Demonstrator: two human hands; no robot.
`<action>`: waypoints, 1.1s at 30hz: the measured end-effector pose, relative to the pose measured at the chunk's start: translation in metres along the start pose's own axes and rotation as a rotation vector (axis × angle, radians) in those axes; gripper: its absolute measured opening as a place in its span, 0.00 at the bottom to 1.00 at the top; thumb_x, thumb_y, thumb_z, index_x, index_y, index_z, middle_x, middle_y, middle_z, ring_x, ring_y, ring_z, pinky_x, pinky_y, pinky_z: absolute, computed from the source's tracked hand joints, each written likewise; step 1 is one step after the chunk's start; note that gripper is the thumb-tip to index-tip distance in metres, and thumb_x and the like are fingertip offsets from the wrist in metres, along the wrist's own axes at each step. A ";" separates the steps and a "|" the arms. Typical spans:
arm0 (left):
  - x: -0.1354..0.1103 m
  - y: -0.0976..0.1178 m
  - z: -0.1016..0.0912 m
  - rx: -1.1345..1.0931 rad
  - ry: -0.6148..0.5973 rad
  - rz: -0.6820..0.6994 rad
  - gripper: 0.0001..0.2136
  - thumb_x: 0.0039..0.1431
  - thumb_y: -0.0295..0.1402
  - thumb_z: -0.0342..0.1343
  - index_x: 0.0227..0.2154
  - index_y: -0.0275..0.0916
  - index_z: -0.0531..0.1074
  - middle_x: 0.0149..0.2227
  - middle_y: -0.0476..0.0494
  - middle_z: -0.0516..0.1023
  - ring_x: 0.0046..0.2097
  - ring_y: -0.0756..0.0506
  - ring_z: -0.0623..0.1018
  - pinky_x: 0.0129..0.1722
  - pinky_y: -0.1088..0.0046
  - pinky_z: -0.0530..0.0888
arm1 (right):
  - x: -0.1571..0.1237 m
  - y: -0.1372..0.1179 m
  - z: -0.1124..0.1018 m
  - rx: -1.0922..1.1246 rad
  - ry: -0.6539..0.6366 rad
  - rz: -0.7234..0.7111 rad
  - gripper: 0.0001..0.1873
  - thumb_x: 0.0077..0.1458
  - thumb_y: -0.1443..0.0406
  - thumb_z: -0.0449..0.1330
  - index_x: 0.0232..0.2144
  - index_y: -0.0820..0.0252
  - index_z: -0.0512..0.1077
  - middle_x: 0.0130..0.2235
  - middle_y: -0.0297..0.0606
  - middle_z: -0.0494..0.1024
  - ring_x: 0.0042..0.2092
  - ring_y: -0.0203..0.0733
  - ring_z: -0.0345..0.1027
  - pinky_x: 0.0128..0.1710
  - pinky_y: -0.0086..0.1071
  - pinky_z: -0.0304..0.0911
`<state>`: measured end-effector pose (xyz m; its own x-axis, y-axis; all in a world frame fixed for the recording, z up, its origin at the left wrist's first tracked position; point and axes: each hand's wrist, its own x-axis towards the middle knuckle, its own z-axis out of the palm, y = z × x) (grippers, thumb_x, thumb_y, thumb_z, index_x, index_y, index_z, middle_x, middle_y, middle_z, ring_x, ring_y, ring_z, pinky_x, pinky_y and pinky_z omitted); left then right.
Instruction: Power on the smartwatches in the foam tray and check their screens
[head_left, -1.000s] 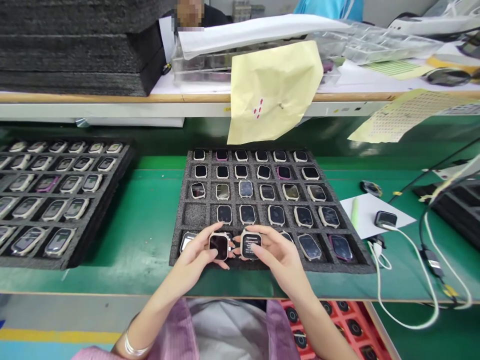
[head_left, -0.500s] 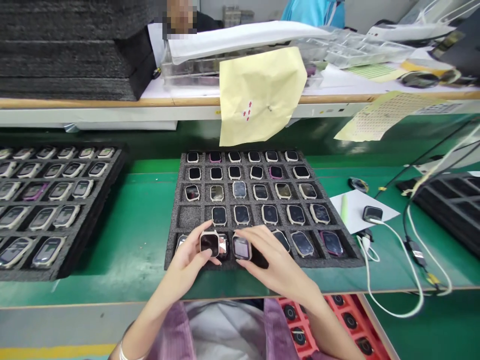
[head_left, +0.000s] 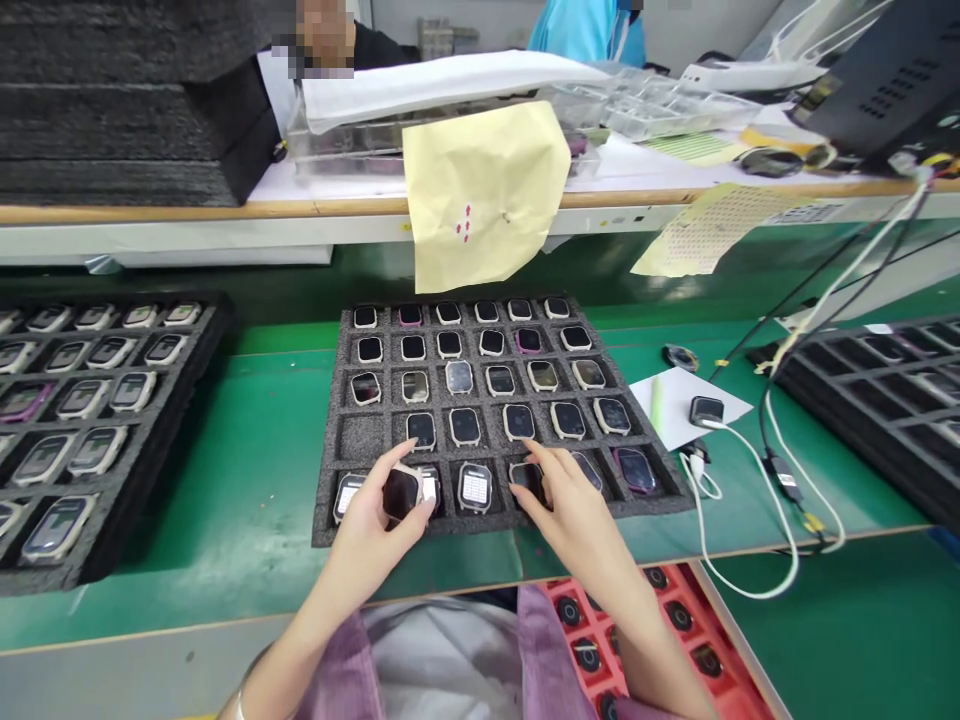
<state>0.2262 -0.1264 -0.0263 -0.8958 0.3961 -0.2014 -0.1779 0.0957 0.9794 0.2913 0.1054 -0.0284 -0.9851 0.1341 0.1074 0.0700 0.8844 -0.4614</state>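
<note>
My left hand (head_left: 373, 525) pinches a smartwatch case (head_left: 403, 491) with a dark screen and pale frame, held just above the front row of a dark grey foam tray (head_left: 360, 437). With thumb and fingers closed around its sides, my right hand (head_left: 574, 505) grips another dark-screened watch (head_left: 527, 481) at its front-row pocket. Between the hands, a watch with a lit white screen (head_left: 475, 486) lies in its own pocket. Another lit watch (head_left: 349, 495) sits left of my left hand. Watch cases fill most pockets; one fourth-row pocket at the left holds none.
A second foam tray of watches (head_left: 135, 450) stands at the left, and another dark tray (head_left: 847, 400) at the right. A watch on a white cable (head_left: 706, 410) rests on paper. Yellow paper (head_left: 487, 200) hangs from the shelf. A red tray (head_left: 622, 640) is below the table edge.
My right hand has let go of the watch between the hands, now in its pocket with a lit screen, and moved right to grip another. My left hand still holds its watch. The view has shifted.
</note>
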 end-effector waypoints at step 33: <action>0.002 -0.004 0.003 0.139 0.098 0.131 0.23 0.54 0.29 0.58 0.55 0.39 0.68 0.38 0.42 0.77 0.41 0.42 0.77 0.42 0.66 0.76 | 0.021 -0.040 0.012 1.470 -0.439 0.182 0.09 0.62 0.61 0.59 0.38 0.57 0.62 0.35 0.40 0.79 0.30 0.42 0.78 0.22 0.26 0.70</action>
<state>0.2262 -0.1233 -0.0305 -0.9442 0.3234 -0.0629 -0.0051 0.1766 0.9843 0.2656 0.0675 -0.0179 -0.9662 -0.1832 -0.1814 0.2386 -0.3693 -0.8981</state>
